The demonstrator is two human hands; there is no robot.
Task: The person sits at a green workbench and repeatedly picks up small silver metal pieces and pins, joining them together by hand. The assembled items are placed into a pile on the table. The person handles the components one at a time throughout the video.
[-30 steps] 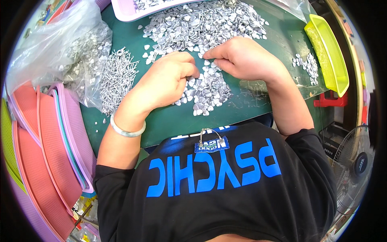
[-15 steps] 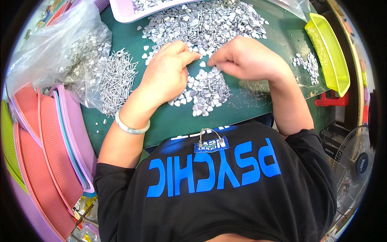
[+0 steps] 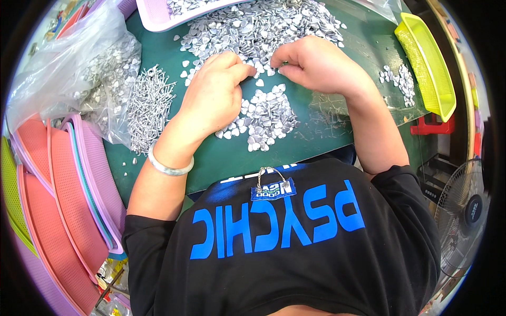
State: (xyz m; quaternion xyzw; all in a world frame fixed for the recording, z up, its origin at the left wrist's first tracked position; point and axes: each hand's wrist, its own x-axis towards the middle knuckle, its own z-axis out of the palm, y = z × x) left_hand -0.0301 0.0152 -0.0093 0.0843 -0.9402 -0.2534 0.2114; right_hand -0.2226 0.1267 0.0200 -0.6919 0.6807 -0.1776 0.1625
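Note:
Small silver heart-shaped pieces lie in a large pile [image 3: 263, 31] at the far side of the green table [image 3: 174, 171] and in a smaller pile [image 3: 271, 116] nearer me. My left hand [image 3: 216, 92] is curled at the near edge of the large pile, thumb and forefinger close together among loose hearts. To its right, my right hand [image 3: 316, 66] bends over the same edge, its fingers drawn in toward the thumb. What either hand pinches is too small to make out. A single loose heart [image 3: 260, 82] lies between the two piles.
Thin silver metal pins [image 3: 150, 108] are heaped left of my left arm, beside a clear plastic bag [image 3: 108, 73] of hearts. A lilac tray [image 3: 158, 21] stands far left, a yellow-green basket [image 3: 435, 68] right, near a small heart cluster [image 3: 403, 84]. Pink baskets [image 3: 58, 226] and a fan [image 3: 458, 216] flank me.
My right hand has moved up and away from the smaller pile to the large pile's edge. My left hand has shifted slightly. The whole view has moved a little.

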